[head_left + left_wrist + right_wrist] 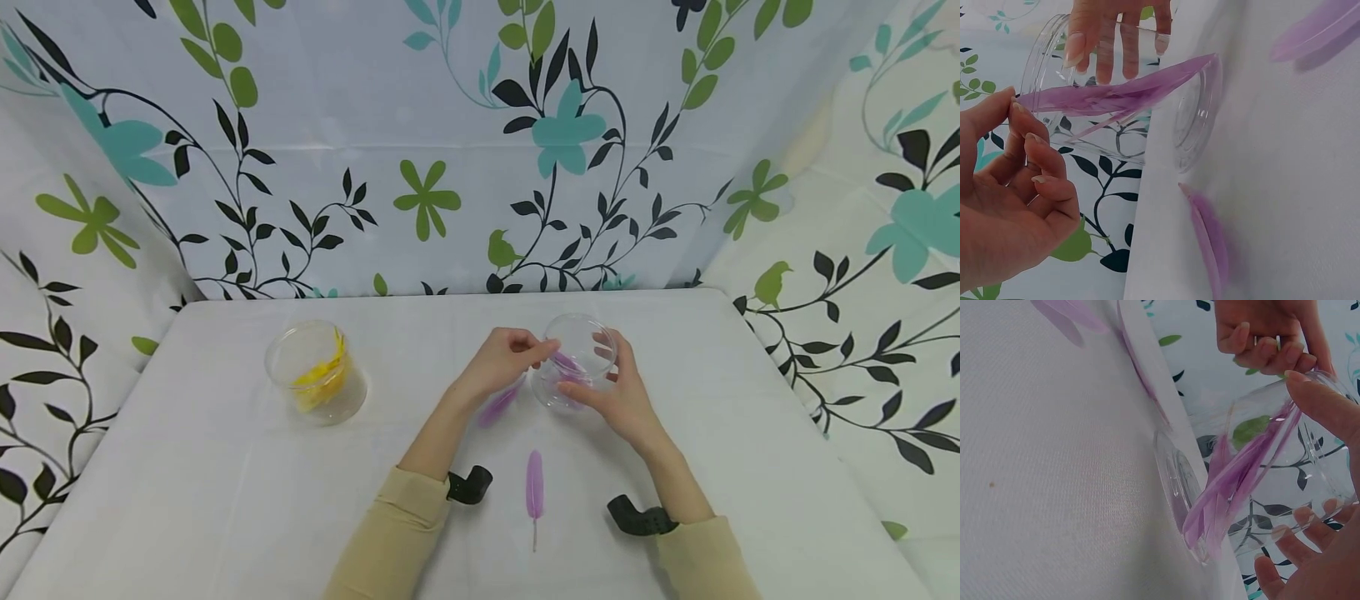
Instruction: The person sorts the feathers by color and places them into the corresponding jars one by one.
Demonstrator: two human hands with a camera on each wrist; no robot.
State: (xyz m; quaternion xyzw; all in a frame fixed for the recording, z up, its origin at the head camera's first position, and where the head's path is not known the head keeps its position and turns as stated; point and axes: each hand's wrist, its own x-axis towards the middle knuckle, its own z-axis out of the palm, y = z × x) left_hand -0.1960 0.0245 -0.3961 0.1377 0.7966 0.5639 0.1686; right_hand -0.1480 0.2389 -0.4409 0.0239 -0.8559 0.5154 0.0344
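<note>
A clear glass jar point(577, 331) stands on the white table, its mouth up, with purple feathers point(1235, 481) inside. My right hand point(628, 406) holds it from the right, thumb on the near side and fingers round the far side. At the rim, my left hand point(504, 362) pinches the end of a purple feather point(1110, 94) between thumb and forefinger; the rest of that feather slants down into the jar. Just left of the jar's base lies another purple feather point(500, 406). One more loose purple feather point(534, 483) lies between my forearms, quill toward me.
At the left of the table point(225, 500) stands a second clear jar point(279, 364) holding yellow feathers point(322, 379). A leaf-patterned cloth point(337, 100) hangs behind the table and along both sides. Each wrist wears a black camera mount point(471, 485).
</note>
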